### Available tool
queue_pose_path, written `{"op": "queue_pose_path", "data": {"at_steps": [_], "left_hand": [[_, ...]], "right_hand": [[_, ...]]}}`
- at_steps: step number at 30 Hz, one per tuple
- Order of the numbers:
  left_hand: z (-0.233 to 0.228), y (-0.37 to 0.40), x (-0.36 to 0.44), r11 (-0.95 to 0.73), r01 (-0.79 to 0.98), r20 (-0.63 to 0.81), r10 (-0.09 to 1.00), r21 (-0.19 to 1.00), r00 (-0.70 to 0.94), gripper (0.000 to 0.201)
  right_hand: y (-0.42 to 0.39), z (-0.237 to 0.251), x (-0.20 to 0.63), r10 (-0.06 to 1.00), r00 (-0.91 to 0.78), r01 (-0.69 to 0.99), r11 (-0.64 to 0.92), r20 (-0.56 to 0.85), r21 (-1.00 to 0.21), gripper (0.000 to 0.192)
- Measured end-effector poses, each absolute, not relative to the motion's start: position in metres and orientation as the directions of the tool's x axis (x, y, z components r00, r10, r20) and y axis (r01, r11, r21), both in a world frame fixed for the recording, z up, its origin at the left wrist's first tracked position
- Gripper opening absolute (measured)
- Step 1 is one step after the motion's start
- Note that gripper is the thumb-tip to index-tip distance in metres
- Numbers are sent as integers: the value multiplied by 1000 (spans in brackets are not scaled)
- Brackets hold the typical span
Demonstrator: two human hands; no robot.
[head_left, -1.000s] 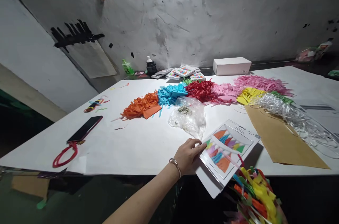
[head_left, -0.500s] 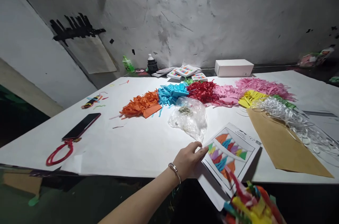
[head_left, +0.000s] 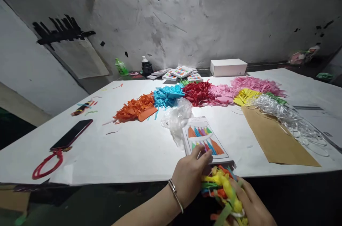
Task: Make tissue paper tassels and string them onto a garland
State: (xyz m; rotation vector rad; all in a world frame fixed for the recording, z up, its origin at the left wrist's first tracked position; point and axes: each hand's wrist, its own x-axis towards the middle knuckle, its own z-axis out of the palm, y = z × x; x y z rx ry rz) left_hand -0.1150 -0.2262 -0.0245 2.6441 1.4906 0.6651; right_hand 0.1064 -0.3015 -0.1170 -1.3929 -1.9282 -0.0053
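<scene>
A printed card packet [head_left: 204, 131] with pictures of coloured tassel garlands lies on the white table, near its front edge. The fingers of my left hand [head_left: 188, 174], which wears a silver bangle on the wrist, are apart over the packet's near edge. Just right of that palm is a bunched tassel garland [head_left: 223, 186] in yellow, green, orange and blue. My right hand [head_left: 253, 203] is wrapped round the garland in front of the table edge; its fingertips are partly hidden. Touching the packet's left side is a crumpled clear plastic bag [head_left: 176, 121].
Heaps of orange [head_left: 136, 108], blue [head_left: 168, 96], red [head_left: 196, 93] and pink [head_left: 256, 87] tassels cross the table. On the right, white string [head_left: 283, 112] lies over a brown paper sheet [head_left: 278, 137]. A phone [head_left: 72, 134] is at left; a white box [head_left: 228, 67] stands behind.
The packet, tilted up in my left hand before, now lies flat on the table. The garland has come up and left beside my left hand, and my right hand has come into view.
</scene>
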Motion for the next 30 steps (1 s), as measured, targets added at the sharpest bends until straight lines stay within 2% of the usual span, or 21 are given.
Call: {"op": "queue_pose_path", "data": {"at_steps": [4, 6, 11, 14, 17, 19, 22, 23, 24, 26, 28, 30], "left_hand": [[-31, -230, -101, -471, 830, 275, 876, 300, 397, 51], [-32, -232, -91, -478, 820, 255, 875, 313, 413, 50], [-36, -242, -79, -546, 762, 291, 835, 348, 466, 50], [-53, -250, -72, -577, 746, 359, 809, 333, 466, 48], [-69, -261, -64, -596, 726, 400, 792, 343, 461, 48], [-69, -265, -65, -624, 672, 380, 779, 398, 498, 50], [-50, -259, -89, -681, 495, 340, 714, 540, 612, 50], [-41, -251, -102, -662, 476, 337, 725, 578, 600, 49], [-32, -241, -117, -588, 533, 334, 799, 608, 500, 45], [-19, -213, -149, -360, 734, 340, 922, 576, 185, 45], [-15, -183, -177, -107, 815, 186, 982, 569, -1, 57], [-18, -161, -195, -44, 804, 73, 997, 593, 1, 58]], "right_hand": [[-295, -122, 117, 808, -196, 925, 341, 555, -170, 54], [-296, -123, 103, 804, -214, 942, 320, 555, -100, 58], [-286, -124, 72, 807, -185, 937, 316, 560, -146, 64], [-272, -134, 79, 797, -172, 943, 303, 579, -137, 51], [-264, -144, 87, 774, -235, 916, 379, 588, -133, 44], [-263, -147, 90, 770, -260, 899, 413, 582, -145, 43], [-266, -145, 96, 760, -339, 855, 495, 554, -155, 44], [-267, -143, 98, 750, -386, 830, 536, 537, -152, 44], [-267, -141, 101, 735, -439, 800, 582, 516, -148, 44], [-266, -138, 107, 715, -486, 762, 629, 503, -157, 43], [-263, -134, 111, 722, -478, 750, 632, 500, -194, 46], [-259, -129, 115, 732, -489, 732, 640, 474, -235, 56]]}}
